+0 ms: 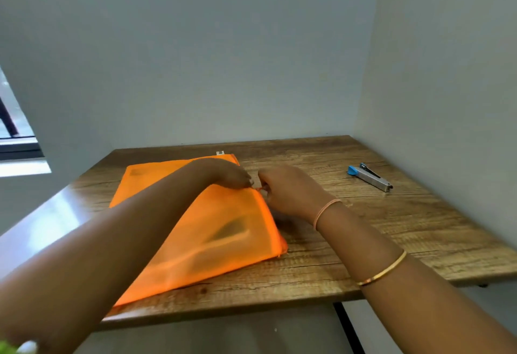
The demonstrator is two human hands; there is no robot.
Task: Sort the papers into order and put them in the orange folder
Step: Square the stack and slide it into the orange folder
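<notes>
While the wooden table [349, 244] sits tucked into a corner of plain pale walls, with a bit of window [14, 129] off to the left, the orange folder [212, 230] lies flat on it, angled, taking up the left-middle of the top. A stapler [369, 177] with a blue end sits well apart near the right wall. Both hands meet at the folder's right edge, about halfway along the zipper side. The left hand [223, 174] presses down on the folder with its fingertips closed against the fabric, and the right hand [291, 188] is pinched together on a small orange zipper pull [260, 188] right there. Dark shapes show faintly through the mesh, so something's inside, though it's too blurry to say what.
</notes>
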